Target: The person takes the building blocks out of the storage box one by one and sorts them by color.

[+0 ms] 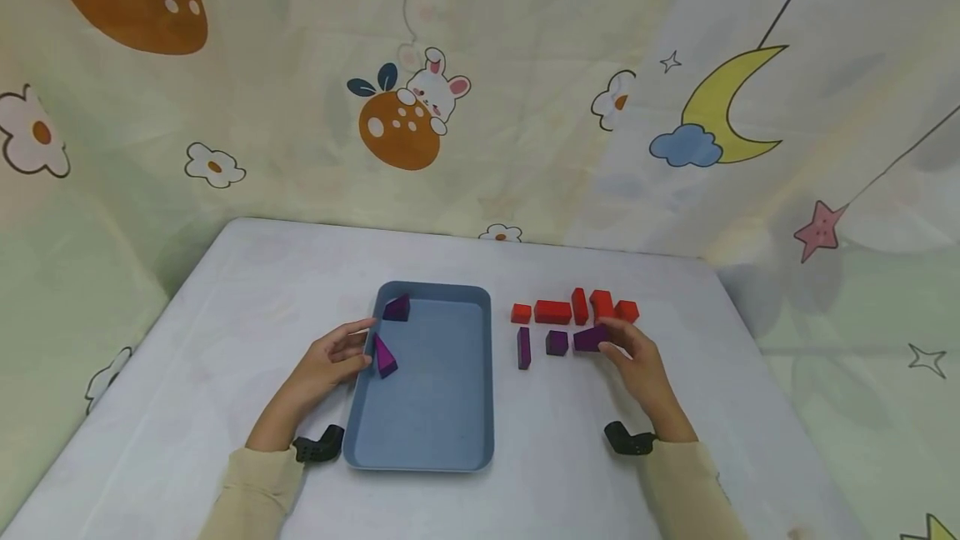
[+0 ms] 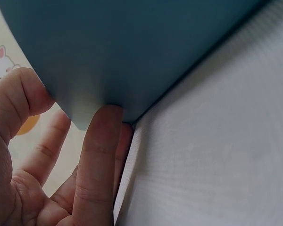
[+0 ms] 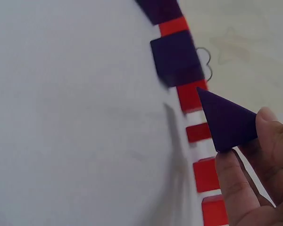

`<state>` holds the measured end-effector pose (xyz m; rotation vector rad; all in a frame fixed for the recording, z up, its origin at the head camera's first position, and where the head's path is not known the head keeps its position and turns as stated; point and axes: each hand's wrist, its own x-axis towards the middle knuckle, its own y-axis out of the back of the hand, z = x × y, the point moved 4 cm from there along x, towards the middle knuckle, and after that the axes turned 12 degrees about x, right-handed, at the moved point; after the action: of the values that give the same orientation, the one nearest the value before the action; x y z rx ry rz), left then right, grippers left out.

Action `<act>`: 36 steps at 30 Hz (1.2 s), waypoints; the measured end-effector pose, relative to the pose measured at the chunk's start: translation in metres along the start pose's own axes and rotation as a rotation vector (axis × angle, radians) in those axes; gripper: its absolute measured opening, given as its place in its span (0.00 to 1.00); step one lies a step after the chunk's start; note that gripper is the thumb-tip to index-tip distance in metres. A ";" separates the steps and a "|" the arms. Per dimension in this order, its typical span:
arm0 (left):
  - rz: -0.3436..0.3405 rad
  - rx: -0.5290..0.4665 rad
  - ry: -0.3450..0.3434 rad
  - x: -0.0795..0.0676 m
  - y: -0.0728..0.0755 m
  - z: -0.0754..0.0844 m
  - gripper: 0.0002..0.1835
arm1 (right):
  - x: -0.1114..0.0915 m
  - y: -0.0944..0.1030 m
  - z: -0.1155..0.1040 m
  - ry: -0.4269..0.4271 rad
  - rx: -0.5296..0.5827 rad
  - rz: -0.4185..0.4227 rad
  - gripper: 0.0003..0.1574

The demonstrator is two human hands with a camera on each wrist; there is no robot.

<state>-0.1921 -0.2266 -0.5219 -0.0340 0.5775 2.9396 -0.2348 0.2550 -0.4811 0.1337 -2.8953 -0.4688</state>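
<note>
- With the right hand (image 1: 636,365), pinches a dark purple wedge-shaped block (image 1: 588,339), just right of a dark purple cube (image 1: 557,343) and in front of a row of five bright red blocks (image 1: 579,307).
- Clamped on that block with fingers (image 3: 238,188) and thumb, mostly at one side; cannot tell whether quite clear of the white cloth-covered desk (image 1: 555,448).
- With the left hand (image 1: 326,365), holds the left side of a blue-grey rectangular tray (image 1: 438,390), probably plastic, with bent fingers at rim and outer wall.
- Could twist or drop the held wedge, because of sloping faces and a one-sided pinch.
- Could knock nearby red blocks out of line, for want of room behind the knuckles.
- Could clip the cube or the narrow purple bar (image 1: 523,348) in a low leftward pass.
- Could drag or tip the tray by pulling too hard on the rim, so sliding the two purple wedges (image 1: 385,357) along the left part inside.
- Shows no readable brand or label on blocks, tray or black wrist devices (image 1: 321,445).
- On the cartoon-printed curtain (image 1: 525,107), carries a cut-off looping outline at top right, perhaps lettering, not legible.
</note>
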 end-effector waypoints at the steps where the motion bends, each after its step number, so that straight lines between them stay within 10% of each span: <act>1: 0.003 -0.006 0.006 0.000 0.000 -0.001 0.35 | 0.000 0.001 0.002 -0.019 0.002 0.000 0.26; 8: 0.000 0.005 0.005 0.001 0.000 -0.001 0.35 | 0.000 0.003 0.017 -0.181 -0.022 -0.014 0.28; 20: -0.001 -0.006 0.024 0.002 0.000 -0.002 0.36 | 0.011 0.005 -0.008 -0.153 -0.123 0.014 0.34; 36: -0.010 -0.025 0.007 0.000 0.000 0.002 0.37 | 0.046 -0.078 -0.057 -0.040 -0.046 -0.078 0.33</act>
<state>-0.1916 -0.2259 -0.5197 -0.0494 0.5404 2.9383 -0.2627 0.1578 -0.4443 0.2334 -2.9241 -0.5573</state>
